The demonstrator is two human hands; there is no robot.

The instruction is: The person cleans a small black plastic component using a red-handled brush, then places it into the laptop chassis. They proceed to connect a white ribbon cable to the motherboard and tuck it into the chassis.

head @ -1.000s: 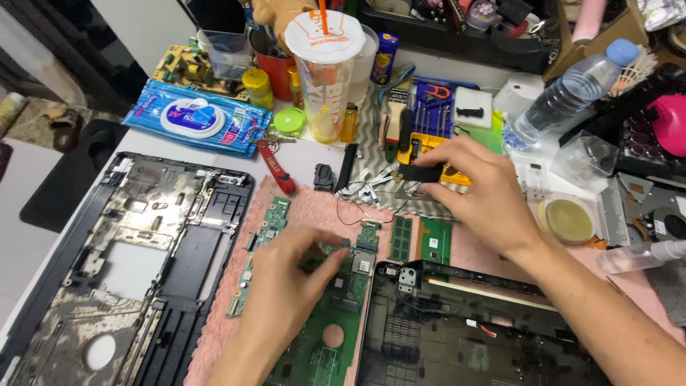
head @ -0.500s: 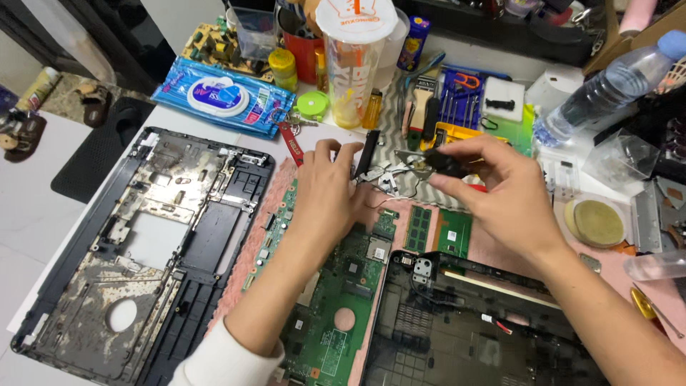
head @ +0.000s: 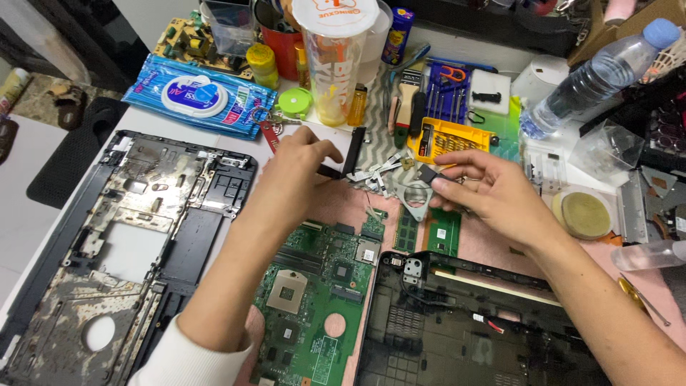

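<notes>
Bench [head: 236,146]: cluttered, green motherboard [head: 314,286] at 6 o'clock.
Left hand [head: 296,171]: moved up, pinching a black strip [head: 330,171].
Right hand [head: 486,193]: shifted down, clamped on perhaps a small black part [head: 427,174].

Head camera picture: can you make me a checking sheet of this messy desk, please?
Surface: pink mat on a white table.
Job's things: small black part pinched in the right hand; metal bracket beside it; thin black stick under the left hand; green circuit board.
Clutter: two black laptop shells, yellow screwdriver-bit case, drink cup, water bottle, blue wipes pack.
Grippers: both hands bare.
Cables: thin red wire in the right shell.
Surroundings: pale floor, dark mat.
</notes>
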